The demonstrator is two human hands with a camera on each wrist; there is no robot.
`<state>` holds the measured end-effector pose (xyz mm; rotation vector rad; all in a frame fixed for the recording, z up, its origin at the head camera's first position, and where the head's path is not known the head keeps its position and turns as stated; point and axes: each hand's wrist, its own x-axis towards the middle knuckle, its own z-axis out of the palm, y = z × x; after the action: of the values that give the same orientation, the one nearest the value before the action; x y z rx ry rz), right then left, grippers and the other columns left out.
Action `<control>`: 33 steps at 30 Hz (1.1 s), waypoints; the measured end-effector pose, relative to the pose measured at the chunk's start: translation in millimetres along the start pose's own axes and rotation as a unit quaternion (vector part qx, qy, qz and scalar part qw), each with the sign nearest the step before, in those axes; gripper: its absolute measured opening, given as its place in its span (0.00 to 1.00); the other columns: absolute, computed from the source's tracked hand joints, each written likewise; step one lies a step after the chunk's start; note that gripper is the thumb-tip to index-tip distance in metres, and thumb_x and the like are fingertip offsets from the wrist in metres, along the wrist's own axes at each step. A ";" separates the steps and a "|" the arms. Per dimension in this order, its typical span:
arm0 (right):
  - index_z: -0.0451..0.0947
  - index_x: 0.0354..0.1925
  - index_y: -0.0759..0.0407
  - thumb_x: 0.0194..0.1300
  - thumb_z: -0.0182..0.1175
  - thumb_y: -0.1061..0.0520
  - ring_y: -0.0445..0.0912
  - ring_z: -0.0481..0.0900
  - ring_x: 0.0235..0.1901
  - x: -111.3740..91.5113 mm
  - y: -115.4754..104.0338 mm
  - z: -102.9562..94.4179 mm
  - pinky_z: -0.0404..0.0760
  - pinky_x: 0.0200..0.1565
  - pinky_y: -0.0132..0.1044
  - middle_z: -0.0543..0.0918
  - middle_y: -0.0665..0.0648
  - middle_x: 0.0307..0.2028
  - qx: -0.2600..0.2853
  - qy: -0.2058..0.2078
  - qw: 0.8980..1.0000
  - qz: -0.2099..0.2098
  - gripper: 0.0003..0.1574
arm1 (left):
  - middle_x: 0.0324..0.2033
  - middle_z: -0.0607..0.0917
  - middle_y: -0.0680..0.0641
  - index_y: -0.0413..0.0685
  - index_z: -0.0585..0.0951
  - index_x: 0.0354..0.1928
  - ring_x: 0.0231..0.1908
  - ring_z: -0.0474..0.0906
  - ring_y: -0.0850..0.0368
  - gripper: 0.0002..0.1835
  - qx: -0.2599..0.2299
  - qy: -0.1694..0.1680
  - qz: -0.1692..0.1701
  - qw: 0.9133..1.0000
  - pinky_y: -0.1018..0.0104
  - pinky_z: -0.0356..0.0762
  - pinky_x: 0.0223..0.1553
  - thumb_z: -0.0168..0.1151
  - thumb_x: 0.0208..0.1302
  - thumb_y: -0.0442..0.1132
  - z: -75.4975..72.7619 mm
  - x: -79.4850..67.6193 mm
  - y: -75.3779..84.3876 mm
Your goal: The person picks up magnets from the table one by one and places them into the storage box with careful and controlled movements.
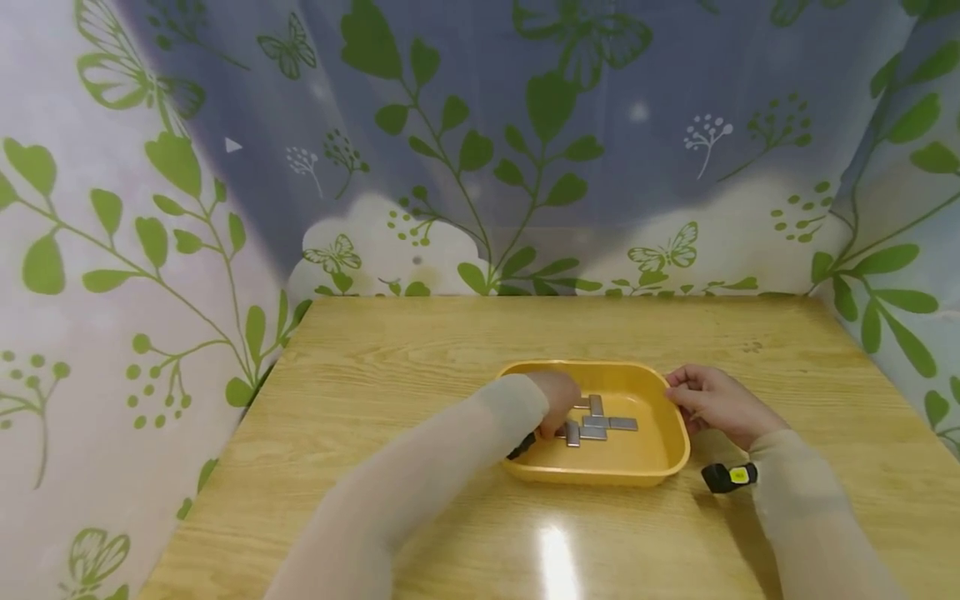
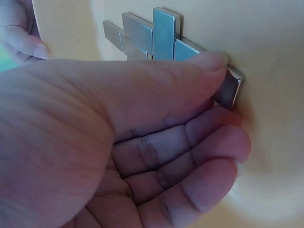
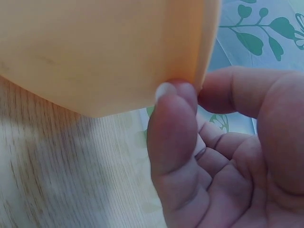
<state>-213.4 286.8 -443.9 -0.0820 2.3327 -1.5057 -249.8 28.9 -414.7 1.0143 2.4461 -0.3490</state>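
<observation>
A yellow plastic tray point(image 1: 647, 457) sits on the wooden table, with several flat silver metal blocks point(image 1: 594, 433) lying together on its floor. My left hand point(image 1: 557, 400) reaches into the tray's left side. In the left wrist view, its thumb and curled fingers pinch a silver block point(image 2: 231, 88) at the near end of the group, partly hidden by the thumb. Other blocks point(image 2: 164, 34) lie edge to edge beyond it, one set crosswise. At the tray's right end, my right hand point(image 1: 722, 406) pinches the rim point(image 3: 209, 42) between thumb and fingers.
The light wooden table point(image 1: 390, 333) extends around the tray. Patterned fabric point(image 1: 465, 125) with green leaves and butterflies stands behind and at both sides. A black strap device point(image 1: 729, 477) is at my right wrist, and another dark one point(image 1: 521, 447) at my left.
</observation>
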 end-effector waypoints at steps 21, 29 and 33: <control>0.67 0.54 0.70 0.73 0.51 0.43 0.54 0.76 0.39 -3.2 -15.6 -43.9 0.80 0.39 0.44 0.77 0.62 0.41 -0.153 0.051 0.987 -0.029 0.30 | 0.57 0.77 0.48 0.47 0.75 0.61 0.57 0.72 0.54 0.28 -0.069 0.202 0.033 0.976 0.63 0.69 0.59 0.55 0.68 0.58 -43.2 -41.8 -45.5; 0.71 0.55 0.68 0.71 0.49 0.37 0.62 0.75 0.47 -31.5 -11.0 -59.1 0.75 0.44 0.56 0.77 0.68 0.49 -0.323 0.127 0.934 -0.089 0.36 | 0.68 0.64 0.42 0.47 0.60 0.72 0.67 0.60 0.45 0.46 -0.111 0.298 -0.042 0.947 0.50 0.59 0.66 0.46 0.62 0.72 -17.5 -98.7 -103.0; 0.65 0.63 0.69 0.70 0.52 0.37 0.69 0.70 0.51 -43.3 -6.3 -62.4 0.71 0.45 0.65 0.68 0.75 0.59 -0.362 0.151 0.914 -0.107 0.41 | 0.69 0.61 0.41 0.49 0.56 0.74 0.69 0.54 0.41 0.52 -0.098 0.342 -0.074 0.931 0.41 0.55 0.65 0.47 0.57 0.76 3.2 -127.0 -127.4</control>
<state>-194.5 348.8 -403.8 -0.3179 3.1064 -0.6771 -261.5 -137.0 -345.9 0.9758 3.1044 0.2543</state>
